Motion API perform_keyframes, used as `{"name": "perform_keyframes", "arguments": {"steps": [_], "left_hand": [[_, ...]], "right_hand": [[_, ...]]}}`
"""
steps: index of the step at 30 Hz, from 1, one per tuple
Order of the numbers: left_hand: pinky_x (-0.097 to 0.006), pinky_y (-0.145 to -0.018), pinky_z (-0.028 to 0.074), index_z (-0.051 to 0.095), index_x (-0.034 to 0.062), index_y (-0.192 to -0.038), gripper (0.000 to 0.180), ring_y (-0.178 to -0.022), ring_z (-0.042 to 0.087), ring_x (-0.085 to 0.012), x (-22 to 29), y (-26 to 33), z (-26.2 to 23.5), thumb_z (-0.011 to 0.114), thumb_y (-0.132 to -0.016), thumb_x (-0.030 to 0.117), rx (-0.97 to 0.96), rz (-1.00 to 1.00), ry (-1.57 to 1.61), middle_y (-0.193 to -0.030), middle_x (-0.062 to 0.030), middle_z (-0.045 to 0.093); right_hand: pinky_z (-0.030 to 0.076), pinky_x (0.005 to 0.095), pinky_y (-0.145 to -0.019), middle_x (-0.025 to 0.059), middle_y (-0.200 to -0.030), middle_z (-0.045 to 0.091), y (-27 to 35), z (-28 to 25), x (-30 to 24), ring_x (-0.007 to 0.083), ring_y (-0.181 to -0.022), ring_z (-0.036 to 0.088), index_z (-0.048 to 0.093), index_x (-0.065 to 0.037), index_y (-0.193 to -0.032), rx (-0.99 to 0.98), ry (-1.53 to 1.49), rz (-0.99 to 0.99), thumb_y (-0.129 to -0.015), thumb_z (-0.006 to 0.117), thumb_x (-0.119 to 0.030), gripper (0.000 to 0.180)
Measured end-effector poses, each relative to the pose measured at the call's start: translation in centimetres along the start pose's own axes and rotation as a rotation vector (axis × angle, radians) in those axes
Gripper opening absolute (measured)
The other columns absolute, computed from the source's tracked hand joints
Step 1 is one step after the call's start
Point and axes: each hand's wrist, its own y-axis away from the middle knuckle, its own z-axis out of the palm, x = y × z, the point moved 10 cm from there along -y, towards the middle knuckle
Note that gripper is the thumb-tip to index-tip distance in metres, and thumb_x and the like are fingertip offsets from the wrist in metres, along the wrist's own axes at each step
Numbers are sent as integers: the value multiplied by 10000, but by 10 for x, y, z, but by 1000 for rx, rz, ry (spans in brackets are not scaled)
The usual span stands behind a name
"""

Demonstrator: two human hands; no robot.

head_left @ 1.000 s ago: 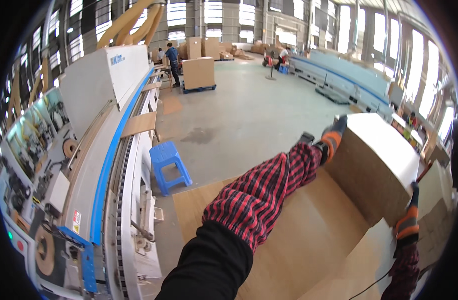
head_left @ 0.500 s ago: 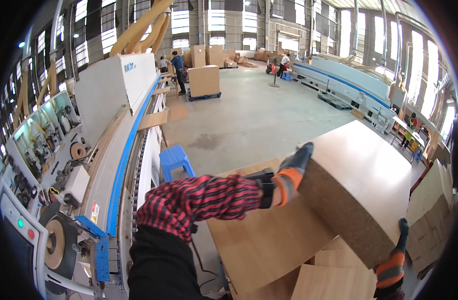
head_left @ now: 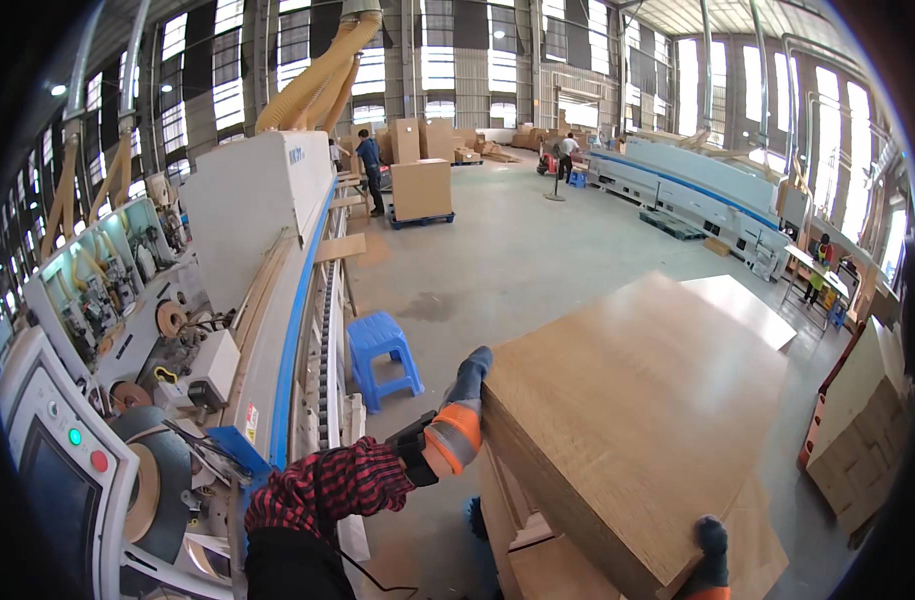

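Note:
A thick stack of wood-grain boards (head_left: 628,400) lies tilted between my two gloved hands. My left hand (head_left: 472,378), in a dark glove with an orange and grey cuff, grips its left far corner, with the fingers partly hidden at the edge. At the near right corner my right hand (head_left: 713,545) has its thumb on the top face; its other fingers are hidden beneath. Below the stack, more boards (head_left: 558,570) lie at uneven angles. A pale board (head_left: 743,308) shows past its far right edge.
To the left runs a long edge-banding machine (head_left: 313,270) with a roller track and a control panel (head_left: 68,450). A blue stool (head_left: 383,355) stands beside it. Stacked panels (head_left: 863,440) lean at the right. Farther off are a boxed pallet (head_left: 423,190), another machine (head_left: 678,185) and several people.
Both hands have moved left and nearer with the stack of boards, whose top now covers most of the boards below. My view has shifted slightly left and up.

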Motion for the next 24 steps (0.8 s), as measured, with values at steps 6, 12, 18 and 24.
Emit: {"name": "perform_keyframes", "arguments": {"steps": [6, 12, 18, 24], "left_hand": [[-296, -946, 386, 575, 77, -1140, 524, -1043, 526, -170, 25, -34, -2, 586, -841, 507, -129, -72, 185, -1129, -42, 598], [-332, -860, 407, 527, -41, -1157, 635, -956, 492, -187, 53, -77, -11, 542, -865, 523, 111, 172, -68, -1081, -93, 572], [-303, -968, 368, 283, -66, -1365, 648, -1114, 459, -192, 81, 9, 7, 575, -919, 301, 41, 540, 152, -1284, -138, 451], [-333, -1112, 158, 216, -98, -1385, 661, -1330, 244, -231, 30, 151, 53, 577, -904, 175, -10, 673, -432, -1434, -195, 282]], "right_hand": [[433, 434, -936, 101, -1196, 583, -3, 86, 33, 298, -1079, 550, 509, -75, -1235, -240, -31, 80, -815, 628, -440, 569], [467, 520, -863, 183, -1052, 628, -23, 92, 57, 340, -1008, 585, 542, -33, -1167, -324, 67, 420, -799, 649, -507, 610], [529, 462, -712, 219, -814, 655, -93, 29, -114, 341, -770, 650, 590, 26, -1082, -224, 1743, -744, -860, 612, -400, 480], [479, 370, -788, 178, -912, 648, -148, -2, -262, 303, -882, 612, 619, 24, -995, 532, 1470, -1294, -790, 640, -376, 449]]}}
